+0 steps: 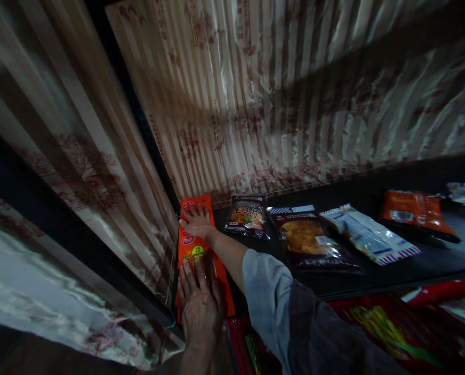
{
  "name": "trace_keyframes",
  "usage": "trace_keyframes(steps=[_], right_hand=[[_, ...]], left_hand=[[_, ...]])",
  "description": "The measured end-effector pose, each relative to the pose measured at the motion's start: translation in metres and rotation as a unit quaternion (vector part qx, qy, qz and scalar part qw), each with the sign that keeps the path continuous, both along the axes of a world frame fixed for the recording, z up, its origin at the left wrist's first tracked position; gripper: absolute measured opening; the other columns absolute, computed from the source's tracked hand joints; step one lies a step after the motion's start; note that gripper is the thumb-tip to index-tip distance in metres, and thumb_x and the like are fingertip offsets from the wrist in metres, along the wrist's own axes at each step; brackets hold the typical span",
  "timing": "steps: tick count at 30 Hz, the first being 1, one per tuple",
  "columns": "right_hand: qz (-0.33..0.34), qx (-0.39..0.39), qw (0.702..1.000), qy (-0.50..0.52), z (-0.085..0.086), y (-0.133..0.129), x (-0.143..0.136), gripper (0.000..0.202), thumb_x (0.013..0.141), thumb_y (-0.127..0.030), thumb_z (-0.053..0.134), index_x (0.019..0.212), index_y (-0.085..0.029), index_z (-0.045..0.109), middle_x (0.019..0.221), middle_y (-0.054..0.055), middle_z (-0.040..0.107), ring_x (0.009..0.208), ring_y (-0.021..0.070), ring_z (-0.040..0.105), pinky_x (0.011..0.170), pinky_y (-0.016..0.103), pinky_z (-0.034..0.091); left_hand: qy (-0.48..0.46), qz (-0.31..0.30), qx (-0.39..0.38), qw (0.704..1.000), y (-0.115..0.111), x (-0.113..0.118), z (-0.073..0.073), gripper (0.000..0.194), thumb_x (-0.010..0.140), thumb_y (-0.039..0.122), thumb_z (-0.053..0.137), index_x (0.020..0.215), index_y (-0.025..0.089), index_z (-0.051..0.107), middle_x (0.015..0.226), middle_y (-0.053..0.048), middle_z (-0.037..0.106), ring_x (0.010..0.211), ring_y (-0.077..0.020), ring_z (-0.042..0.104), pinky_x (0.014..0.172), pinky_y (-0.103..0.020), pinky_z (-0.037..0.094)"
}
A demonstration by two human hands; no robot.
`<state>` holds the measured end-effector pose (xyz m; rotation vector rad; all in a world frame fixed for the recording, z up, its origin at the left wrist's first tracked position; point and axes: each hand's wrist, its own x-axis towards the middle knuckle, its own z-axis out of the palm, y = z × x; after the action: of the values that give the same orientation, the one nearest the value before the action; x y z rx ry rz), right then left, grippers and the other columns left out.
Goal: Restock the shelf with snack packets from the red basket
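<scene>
An orange snack packet [220,276] lies flat at the left end of a dark shelf [251,250]. My left hand [201,304] rests palm down on its lower part, fingers stretched out. Farther up the same packet, my right hand [196,221] lies flat with its fingers spread. Neither hand is wrapped round anything. Just right of my right hand is a small dark bag of potato slices [249,213], and my right forearm reaches past in front of it.
Along the shelf to the right lie a larger brown snack bag [304,237], a white and blue packet [367,234] and an orange-red packet [417,211]. Red packets [388,323] sit lower in front. Striped printed curtains [224,104] and a dark post [134,99] border the left and back.
</scene>
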<state>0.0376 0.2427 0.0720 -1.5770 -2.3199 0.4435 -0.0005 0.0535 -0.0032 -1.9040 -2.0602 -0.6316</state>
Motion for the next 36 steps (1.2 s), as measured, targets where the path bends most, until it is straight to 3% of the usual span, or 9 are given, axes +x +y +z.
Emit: trace_keyframes(steps=[5,9,12,19,23,27,32,36], right_hand=[[-0.016,0.131,0.988,0.079,0.011,-0.057,0.029,0.051,0.093,-0.04,0.028,0.14,-0.022,0.036,0.154,0.005,0.015,0.142,0.0231,0.005,0.113,0.043,0.008],[0.012,0.105,0.99,0.095,-0.005,-0.114,0.05,0.048,0.093,-0.039,0.028,0.137,-0.022,0.042,0.152,0.006,0.023,0.142,0.0229,0.009,0.113,0.042,0.012],[-0.003,0.068,0.994,0.088,-0.02,-0.133,0.057,0.047,0.093,-0.036,0.03,0.135,-0.022,0.044,0.152,0.007,0.024,0.142,0.0232,0.01,0.113,0.044,0.011],[-0.05,0.027,0.985,0.165,-0.029,-0.131,0.061,0.053,0.094,-0.034,0.026,0.142,-0.012,0.032,0.154,0.009,0.013,0.142,0.0223,0.002,0.114,0.038,0.017],[-0.048,0.027,0.98,0.192,-0.033,-0.13,0.061,0.055,0.094,-0.036,0.024,0.143,-0.011,0.029,0.155,0.008,0.009,0.142,0.0216,0.002,0.115,0.038,0.016],[-0.069,0.009,0.969,0.237,-0.039,-0.118,0.06,0.058,0.095,-0.037,0.018,0.143,-0.007,0.025,0.154,0.009,0.014,0.142,0.0184,0.009,0.116,0.036,0.016],[-0.106,-0.008,0.949,0.297,-0.039,-0.094,0.056,0.062,0.094,-0.042,0.014,0.145,-0.008,0.02,0.153,0.009,0.018,0.141,0.0164,0.011,0.116,0.037,0.015],[-0.097,-0.027,0.941,0.323,-0.035,-0.082,0.056,0.066,0.094,-0.045,0.013,0.144,-0.004,0.02,0.153,0.01,0.018,0.141,0.0153,0.013,0.116,0.031,0.014]], left_hand=[[0.0,-0.002,0.007,1.0,-0.004,0.004,0.01,0.053,0.087,0.031,0.037,0.133,0.006,0.044,0.144,-0.024,0.034,0.131,-0.034,0.034,0.104,-0.049,0.031],[-0.003,-0.003,-0.005,1.0,-0.006,0.006,0.015,0.051,0.085,0.025,0.038,0.13,0.002,0.047,0.141,-0.026,0.037,0.132,-0.0339,0.033,0.107,-0.047,0.029],[-0.017,-0.004,-0.022,1.0,-0.005,0.003,0.016,0.051,0.086,0.023,0.037,0.134,0.006,0.043,0.143,-0.023,0.035,0.135,-0.0317,0.03,0.107,-0.047,0.029],[-0.059,0.02,-0.047,0.997,0.013,-0.007,0.025,0.051,0.088,0.027,0.033,0.133,0.005,0.043,0.142,-0.021,0.038,0.137,-0.028,0.026,0.109,-0.045,0.026],[-0.091,0.051,-0.058,0.993,0.05,0.001,0.045,0.053,0.087,0.03,0.035,0.132,0.002,0.044,0.143,-0.024,0.035,0.137,-0.031,0.025,0.11,-0.046,0.024],[-0.15,0.068,-0.05,0.985,0.096,0.003,0.06,0.053,0.086,0.03,0.035,0.133,0.007,0.043,0.146,-0.02,0.033,0.138,-0.0292,0.023,0.109,-0.047,0.025],[-0.122,0.083,0.001,0.989,0.123,-0.01,0.062,0.055,0.088,0.029,0.031,0.13,-0.003,0.044,0.135,-0.028,0.043,0.136,-0.0337,0.026,0.107,-0.053,0.026],[-0.102,0.08,0.012,0.992,0.134,-0.014,0.059,0.057,0.089,0.031,0.028,0.132,-0.005,0.041,0.126,-0.028,0.053,0.132,-0.0319,0.034,0.107,-0.05,0.027]])
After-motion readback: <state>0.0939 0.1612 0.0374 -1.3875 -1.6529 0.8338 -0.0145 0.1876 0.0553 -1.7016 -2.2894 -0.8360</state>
